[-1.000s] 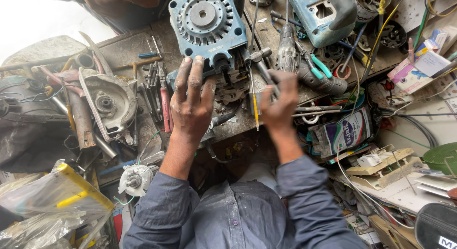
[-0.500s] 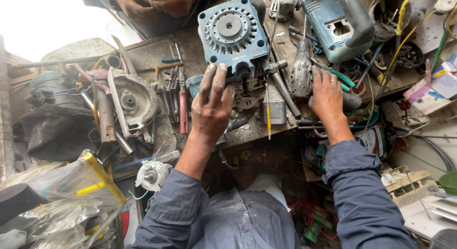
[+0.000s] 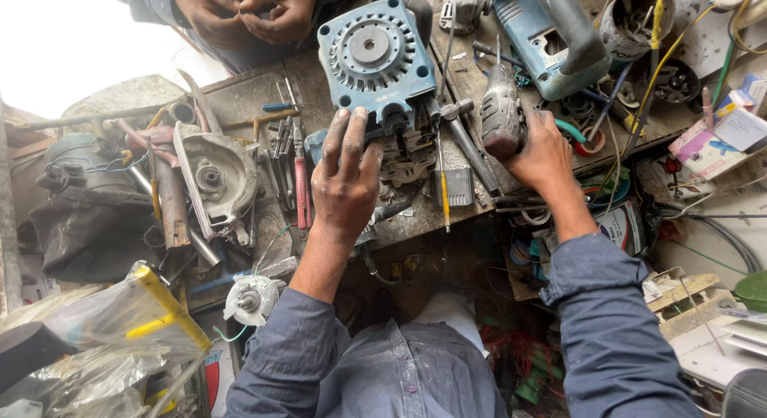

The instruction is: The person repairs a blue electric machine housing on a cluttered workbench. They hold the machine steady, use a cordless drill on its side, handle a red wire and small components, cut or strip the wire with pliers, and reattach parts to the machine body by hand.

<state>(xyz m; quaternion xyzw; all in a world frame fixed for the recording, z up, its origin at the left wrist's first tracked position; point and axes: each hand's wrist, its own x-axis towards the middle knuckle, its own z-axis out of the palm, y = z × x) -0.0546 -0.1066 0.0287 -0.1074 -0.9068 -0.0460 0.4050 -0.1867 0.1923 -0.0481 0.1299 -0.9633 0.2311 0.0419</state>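
Note:
My left hand (image 3: 345, 182) lies flat, fingers spread, on greasy metal parts at the bench front, just below a round blue power-tool housing (image 3: 375, 55). My right hand (image 3: 539, 150) is closed around a dark grey motor armature (image 3: 501, 118) to the right of that housing. A yellow-handled screwdriver (image 3: 443, 196) and a metal hammer-like tool (image 3: 467, 142) lie between my hands.
Another person's two hands (image 3: 244, 11) work at the far bench edge. A large blue power tool (image 3: 551, 35) lies at the back right. A grey gear casing (image 3: 212, 178), red-handled pliers (image 3: 301, 190) and rusty parts crowd the left. Wires and boxes (image 3: 739, 126) fill the right.
My right hand moved right and up from the bench middle and closed on the armature. My left hand stayed on the parts below the blue housing. The view shifted toward the right.

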